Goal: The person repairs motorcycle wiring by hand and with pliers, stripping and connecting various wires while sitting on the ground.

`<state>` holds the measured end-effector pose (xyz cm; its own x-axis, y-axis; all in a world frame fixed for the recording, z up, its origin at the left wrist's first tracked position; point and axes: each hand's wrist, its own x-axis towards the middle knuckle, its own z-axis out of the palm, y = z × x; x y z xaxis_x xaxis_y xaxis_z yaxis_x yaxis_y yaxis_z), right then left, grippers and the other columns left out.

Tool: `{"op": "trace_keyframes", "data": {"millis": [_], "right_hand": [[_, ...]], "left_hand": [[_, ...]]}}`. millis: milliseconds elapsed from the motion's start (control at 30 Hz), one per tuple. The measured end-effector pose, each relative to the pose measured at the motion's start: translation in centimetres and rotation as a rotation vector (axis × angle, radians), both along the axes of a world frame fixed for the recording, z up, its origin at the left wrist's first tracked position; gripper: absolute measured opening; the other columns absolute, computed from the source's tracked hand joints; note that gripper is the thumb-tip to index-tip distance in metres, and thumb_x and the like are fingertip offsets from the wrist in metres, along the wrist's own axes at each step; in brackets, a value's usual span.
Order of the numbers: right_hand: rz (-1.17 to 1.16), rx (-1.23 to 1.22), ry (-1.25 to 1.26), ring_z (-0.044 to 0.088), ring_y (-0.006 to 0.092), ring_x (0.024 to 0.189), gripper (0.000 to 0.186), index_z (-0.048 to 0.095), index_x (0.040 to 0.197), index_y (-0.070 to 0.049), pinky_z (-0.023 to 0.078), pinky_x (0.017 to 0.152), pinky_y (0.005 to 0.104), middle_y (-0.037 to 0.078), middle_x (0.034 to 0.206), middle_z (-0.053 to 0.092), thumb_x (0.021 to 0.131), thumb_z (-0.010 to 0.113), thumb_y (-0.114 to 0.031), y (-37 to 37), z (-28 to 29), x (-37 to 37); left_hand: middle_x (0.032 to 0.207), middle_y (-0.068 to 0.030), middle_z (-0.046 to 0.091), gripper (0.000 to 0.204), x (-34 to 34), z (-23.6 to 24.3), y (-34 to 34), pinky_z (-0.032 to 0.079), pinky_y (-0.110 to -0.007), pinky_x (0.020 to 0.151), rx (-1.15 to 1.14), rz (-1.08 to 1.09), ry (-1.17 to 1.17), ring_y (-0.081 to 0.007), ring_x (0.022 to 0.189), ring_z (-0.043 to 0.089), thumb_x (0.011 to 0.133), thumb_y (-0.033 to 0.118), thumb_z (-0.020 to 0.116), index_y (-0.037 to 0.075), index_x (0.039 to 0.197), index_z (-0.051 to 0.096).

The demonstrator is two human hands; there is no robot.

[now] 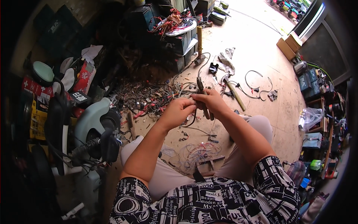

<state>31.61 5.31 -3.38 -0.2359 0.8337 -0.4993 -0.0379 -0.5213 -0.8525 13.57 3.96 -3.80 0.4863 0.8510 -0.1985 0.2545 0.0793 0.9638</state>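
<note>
In front of my lap, my right hand (214,103) is wrapped round a pair of pliers (200,84). The jaws point away from me and the handles stick out below the fingers. My left hand (179,112) is just left of it, thumb and fingers pinched together. A dark cable (195,118) hangs between the two hands, and its upper end seems to lie in the left fingertips, though the fingers hide most of it. Beyond the pliers, a grey cable (203,63) curves across the floor.
A wide heap of wire scraps and small parts (143,93) covers the floor ahead on the left. A hammer (236,96) lies to the right, near loose cables (257,89). Thin coloured wires (201,153) lie between my legs. Boxy batteries (182,43) are stacked at the back.
</note>
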Motion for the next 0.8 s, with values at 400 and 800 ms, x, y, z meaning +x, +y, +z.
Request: {"op": "trace_keyframes", "data": {"millis": [400, 800], "right_hand": [[-0.034, 0.04, -0.072, 0.045, 0.0069, 0.048, 0.021, 0.062, 0.076, -0.004, 0.032, 0.042, 0.0244, 0.0, 0.059, 0.056, 0.085, 0.066, -0.023, -0.3, -0.1, -0.6], [-0.068, -0.093, 0.113, 0.05, 0.0147, 0.041, 0.03, 0.056, 0.067, -0.004, 0.035, 0.033, 0.0282, 0.006, 0.056, 0.054, 0.087, 0.061, -0.026, 0.2, 1.4, 0.7]], "left_hand": [[0.07, 0.0014, 0.055, 0.026, 0.7, -1.4, 0.2, 0.036, -0.019, 0.048, -0.483, 0.133, -0.263, -0.0065, 0.054, 0.047, 0.097, 0.03, 0.047, 0.008, 0.087, 0.057], [0.083, -0.0019, 0.065, 0.018, 1.0, -0.7, 0.5, 0.045, -0.018, 0.057, -0.041, 0.344, -0.203, -0.0044, 0.067, 0.057, 0.09, 0.013, 0.062, 0.0, 0.101, 0.065]]}}
